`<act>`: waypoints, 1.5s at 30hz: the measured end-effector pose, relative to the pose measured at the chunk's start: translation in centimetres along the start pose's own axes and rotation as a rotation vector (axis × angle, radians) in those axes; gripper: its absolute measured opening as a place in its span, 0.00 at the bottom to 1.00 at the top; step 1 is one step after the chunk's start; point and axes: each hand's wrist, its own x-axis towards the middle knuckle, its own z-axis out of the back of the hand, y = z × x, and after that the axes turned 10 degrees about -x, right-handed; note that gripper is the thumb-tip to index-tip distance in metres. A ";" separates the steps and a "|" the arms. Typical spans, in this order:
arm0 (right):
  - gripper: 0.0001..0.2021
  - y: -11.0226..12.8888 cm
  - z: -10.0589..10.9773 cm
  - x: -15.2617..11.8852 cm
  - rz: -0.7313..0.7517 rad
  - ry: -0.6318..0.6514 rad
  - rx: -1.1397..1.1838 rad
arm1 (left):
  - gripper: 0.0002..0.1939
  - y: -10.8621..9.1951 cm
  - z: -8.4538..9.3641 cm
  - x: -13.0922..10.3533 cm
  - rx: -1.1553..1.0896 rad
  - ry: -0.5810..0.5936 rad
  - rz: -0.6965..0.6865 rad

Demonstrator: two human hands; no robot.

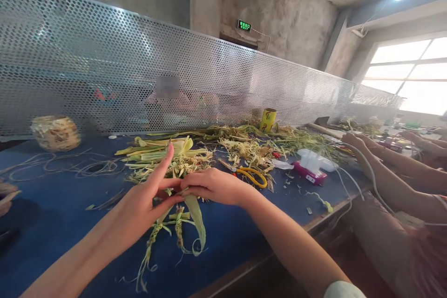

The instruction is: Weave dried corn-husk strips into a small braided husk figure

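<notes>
My left hand (pixel 148 198) and right hand (pixel 216 186) pinch the flat, pale-green leaf strip (pixel 196 221) at its top, presumably for control, leaving its curled tail free.

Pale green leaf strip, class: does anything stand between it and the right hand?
Nothing visible does: the right hand already holds the leaf strip by its upper end, right beside the left hand.
</notes>
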 end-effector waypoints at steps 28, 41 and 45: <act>0.09 -0.1 0.0 -0.1 -0.057 0.073 -0.226 | 0.41 0.2 0.1 0.1 0.106 -0.018 0.011; 0.11 0.2 -0.3 0.0 -0.082 0.038 -0.312 | 0.39 0.6 0.3 0.1 0.179 -0.028 -0.035; 0.11 -0.1 -0.5 -0.1 -0.020 0.039 -0.328 | 0.37 1.1 0.3 0.2 0.173 0.013 -0.009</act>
